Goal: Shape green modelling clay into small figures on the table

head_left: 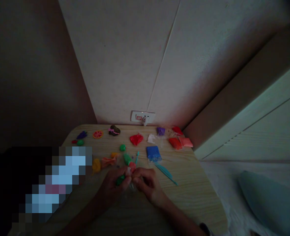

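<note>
My left hand [110, 185] is closed round a dark green lump of modelling clay [120, 179] that looks wrapped in clear plastic. The clear plastic bag [128, 171] runs from it toward my right hand [148, 186], whose fingers are pinched on its edge. Just beyond the fingertips lie a pink-red piece [132, 166] and a green packet [127, 159]. A thin turquoise stick [137, 158] rests beside them. Right of my hands are turquoise modelling tools [164, 171] and a blue clay packet [153, 153]. Dim light hides finer detail.
On the wooden table [189, 186], yellow clay [96, 165] and an orange wrapper [109, 161] lie left. Small shaped pieces, including a red-and-orange disc [97, 134], stand behind; red packets [176, 143] lie back right. A wall socket [143, 117] holds a plug. A blurred patch covers the left.
</note>
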The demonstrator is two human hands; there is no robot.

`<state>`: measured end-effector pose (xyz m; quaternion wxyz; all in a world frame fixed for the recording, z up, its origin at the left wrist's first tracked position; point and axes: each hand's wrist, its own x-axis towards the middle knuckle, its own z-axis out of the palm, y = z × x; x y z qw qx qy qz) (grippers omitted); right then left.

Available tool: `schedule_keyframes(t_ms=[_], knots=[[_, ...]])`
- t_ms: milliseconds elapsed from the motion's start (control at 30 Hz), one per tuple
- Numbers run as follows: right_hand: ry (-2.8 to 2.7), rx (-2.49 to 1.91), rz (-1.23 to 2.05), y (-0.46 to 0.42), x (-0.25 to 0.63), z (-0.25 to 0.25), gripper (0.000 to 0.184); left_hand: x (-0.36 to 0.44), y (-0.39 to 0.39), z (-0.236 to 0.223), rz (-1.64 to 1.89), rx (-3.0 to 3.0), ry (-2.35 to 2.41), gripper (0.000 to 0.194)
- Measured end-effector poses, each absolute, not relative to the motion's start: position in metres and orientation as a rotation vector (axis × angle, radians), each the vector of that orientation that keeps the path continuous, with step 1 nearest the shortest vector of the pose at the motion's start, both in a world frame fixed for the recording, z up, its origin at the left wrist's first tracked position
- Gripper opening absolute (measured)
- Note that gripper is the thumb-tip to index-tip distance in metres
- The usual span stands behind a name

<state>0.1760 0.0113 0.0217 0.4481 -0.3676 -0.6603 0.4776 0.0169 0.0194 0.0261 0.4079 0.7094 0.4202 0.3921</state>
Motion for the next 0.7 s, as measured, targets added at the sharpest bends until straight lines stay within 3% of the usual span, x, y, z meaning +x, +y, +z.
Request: schedule_keyframes(t_ms=[400,600,700], knots=[[-1.456,-0.884,1.468,0.017,0.169,0.019,0.044,0.013,0.020,0.027,0.976,1.852,1.133,0.025],[-1.961,-1.052,0.869,0.021,0.175,0.018,0.016,0.008,0.023,0.024,0.953,2.269,1.128,0.023],[-2.158,-1.097,0.574,0.020,0.173,0.009,0.013,0.009,0.024,0.023,0.933,2.407,1.162,0.025]])
